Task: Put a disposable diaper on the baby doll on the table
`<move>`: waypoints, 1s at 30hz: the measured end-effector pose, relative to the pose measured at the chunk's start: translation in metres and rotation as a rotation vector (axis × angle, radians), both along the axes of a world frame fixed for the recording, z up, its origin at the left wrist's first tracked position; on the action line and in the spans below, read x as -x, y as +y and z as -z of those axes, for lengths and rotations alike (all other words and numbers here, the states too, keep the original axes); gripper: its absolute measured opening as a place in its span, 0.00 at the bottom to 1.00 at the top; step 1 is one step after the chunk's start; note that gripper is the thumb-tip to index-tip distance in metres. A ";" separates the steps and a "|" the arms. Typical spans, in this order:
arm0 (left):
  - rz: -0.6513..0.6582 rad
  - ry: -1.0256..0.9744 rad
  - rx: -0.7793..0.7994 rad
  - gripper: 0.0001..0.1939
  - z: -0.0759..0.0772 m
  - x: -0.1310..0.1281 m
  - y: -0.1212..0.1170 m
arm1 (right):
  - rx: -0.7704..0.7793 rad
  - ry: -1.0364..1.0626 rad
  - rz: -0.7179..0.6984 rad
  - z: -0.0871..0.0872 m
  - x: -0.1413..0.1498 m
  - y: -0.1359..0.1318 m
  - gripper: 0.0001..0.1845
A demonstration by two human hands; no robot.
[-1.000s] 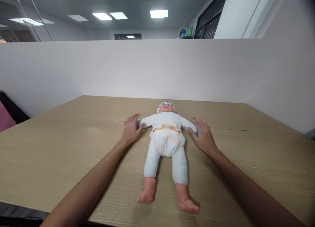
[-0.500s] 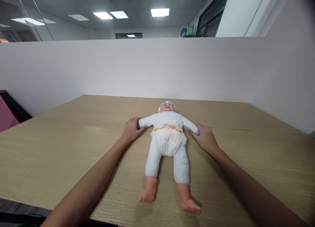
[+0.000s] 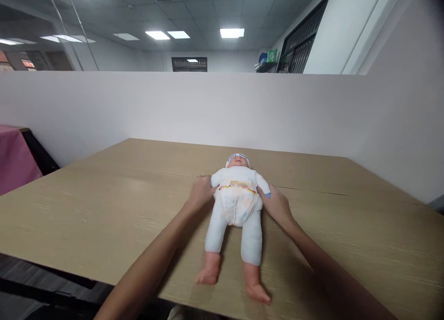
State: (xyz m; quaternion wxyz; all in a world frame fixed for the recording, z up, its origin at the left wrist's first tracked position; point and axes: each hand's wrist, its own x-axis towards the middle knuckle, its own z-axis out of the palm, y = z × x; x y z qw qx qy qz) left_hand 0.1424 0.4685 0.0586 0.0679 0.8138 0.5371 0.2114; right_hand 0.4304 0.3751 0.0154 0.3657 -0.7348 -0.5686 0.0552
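A baby doll (image 3: pixel 239 173) in white clothes lies on its back on the wooden table (image 3: pixel 104 209), head away from me and bare feet toward me. It wears a printed diaper (image 3: pixel 237 204) and a white headband (image 3: pixel 238 156) with dark lettering. My left hand (image 3: pixel 201 190) is closed round the doll's arm on the left, hiding the end of it. On the other side, my right hand (image 3: pixel 276 202) grips the doll's arm near its blue cuff (image 3: pixel 267 195). Both of the doll's arms are drawn in near its body.
A white partition (image 3: pixel 208 109) rises behind the table's far edge, and a wall stands on the right. At the far left hangs a pink cloth (image 3: pixel 15 158). The table's front edge runs just below the doll's feet.
Both hands have closed on the doll's arms and moved inward, bringing the arms from spread out to near its sides. The camera view has shifted a little.
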 end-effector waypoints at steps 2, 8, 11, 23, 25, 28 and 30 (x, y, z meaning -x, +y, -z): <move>-0.054 -0.087 0.004 0.20 -0.021 0.002 -0.026 | -0.017 0.054 -0.015 -0.011 0.002 -0.014 0.31; -0.143 -0.340 -0.101 0.16 -0.050 0.023 -0.173 | -0.067 0.390 -0.277 -0.055 -0.015 -0.101 0.33; -0.037 -0.390 -0.072 0.13 -0.031 0.045 -0.267 | 0.030 0.399 -0.392 -0.078 -0.028 -0.163 0.33; 0.409 -0.113 0.363 0.40 0.020 0.116 -0.392 | 0.457 0.357 -0.734 -0.042 0.020 -0.319 0.26; 0.435 -0.074 0.415 0.41 0.023 0.111 -0.380 | 0.471 0.316 -0.765 -0.020 0.030 -0.316 0.27; 0.448 -0.046 0.450 0.39 0.030 0.108 -0.363 | 0.536 0.271 -0.803 0.026 0.033 -0.299 0.26; 0.441 -0.049 0.451 0.38 0.037 0.105 -0.355 | 0.586 0.194 -0.755 0.059 0.032 -0.288 0.24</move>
